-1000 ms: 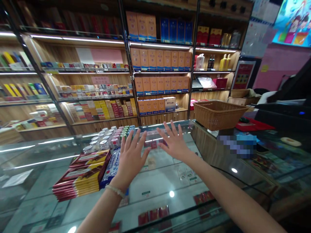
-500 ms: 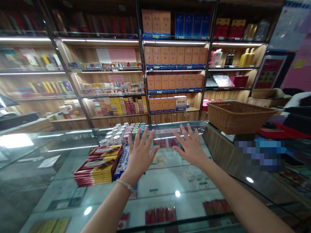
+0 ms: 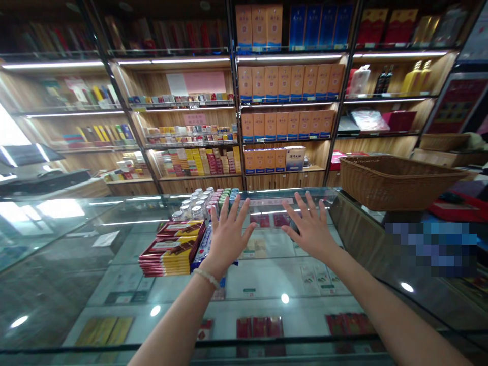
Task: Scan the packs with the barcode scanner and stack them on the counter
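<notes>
Both of my hands are stretched out over a glass display counter (image 3: 267, 300), palms down with fingers spread. My left hand (image 3: 229, 231) holds nothing and wears a pale beaded bracelet at the wrist. It partly covers blue packets (image 3: 204, 246) beside stacked chocolate bars (image 3: 171, 249) in red and yellow wrappers. Behind these stand several small jars or cans (image 3: 198, 203) with silvery, pink and green tops. To the right, my right hand (image 3: 310, 229) is likewise bare, nearest to the glass and a paper label strip (image 3: 267, 202). Whether either hand touches the glass, I cannot tell.
A wicker basket (image 3: 396, 183) stands on the counter's right arm, near a blurred-out patch (image 3: 430, 249). Under the glass lie red packs (image 3: 260, 328) and yellow packs (image 3: 104, 331). Tall shelves behind hold orange boxes (image 3: 290, 81), blue boxes (image 3: 320, 28) and bottles (image 3: 417, 79).
The whole scene, with the counter goods and shelves, has shifted right in view as the camera turned slightly left. My hands keep the same spread pose.
</notes>
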Demonstrator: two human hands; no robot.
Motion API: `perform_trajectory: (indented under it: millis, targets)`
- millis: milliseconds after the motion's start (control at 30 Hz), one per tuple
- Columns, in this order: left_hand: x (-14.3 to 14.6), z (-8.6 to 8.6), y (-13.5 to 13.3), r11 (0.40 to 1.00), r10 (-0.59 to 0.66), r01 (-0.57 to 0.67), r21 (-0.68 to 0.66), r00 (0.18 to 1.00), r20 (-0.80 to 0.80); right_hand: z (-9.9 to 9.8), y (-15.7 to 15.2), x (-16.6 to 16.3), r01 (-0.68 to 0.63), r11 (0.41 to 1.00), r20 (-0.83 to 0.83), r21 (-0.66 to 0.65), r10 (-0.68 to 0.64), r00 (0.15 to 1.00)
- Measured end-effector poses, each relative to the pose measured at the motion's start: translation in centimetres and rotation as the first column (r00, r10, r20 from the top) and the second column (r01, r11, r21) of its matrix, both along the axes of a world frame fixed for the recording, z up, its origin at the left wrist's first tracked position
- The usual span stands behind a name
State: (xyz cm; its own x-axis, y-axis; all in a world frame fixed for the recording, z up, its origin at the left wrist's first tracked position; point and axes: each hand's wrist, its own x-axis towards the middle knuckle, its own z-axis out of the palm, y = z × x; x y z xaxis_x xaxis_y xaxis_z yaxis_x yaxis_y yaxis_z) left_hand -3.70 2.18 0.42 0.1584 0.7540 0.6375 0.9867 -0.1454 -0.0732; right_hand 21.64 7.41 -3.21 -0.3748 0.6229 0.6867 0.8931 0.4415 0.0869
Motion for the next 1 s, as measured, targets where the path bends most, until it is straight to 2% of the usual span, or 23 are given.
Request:
perform_trajectory:
  millis: [467, 800, 1000]
  targets:
    - [0.4, -0.4, 0.0, 1.0, -0.013, 0.013, 0.003, 0.999, -0.03, 0.7, -0.9, -0.9, -0.016, 1.0, -0.001, -0.014, 0.016, 1.0]
    - [-0.7, 1.3, -0.2, 0.998, 0.037, -0.039, 0.04, 0.999, 0.031, 0.9, -0.8, -0.7, -0.075, 0.995, -0.041, 0.069, 0.078, 0.996]
    - [-1.7, 2.7, -0.2, 0.996, 0.076, -0.079, 0.05, 0.996, 0.048, 0.7, -0.9, -1.0, -0.097, 0.993, -0.046, 0.061, 0.1, 0.994]
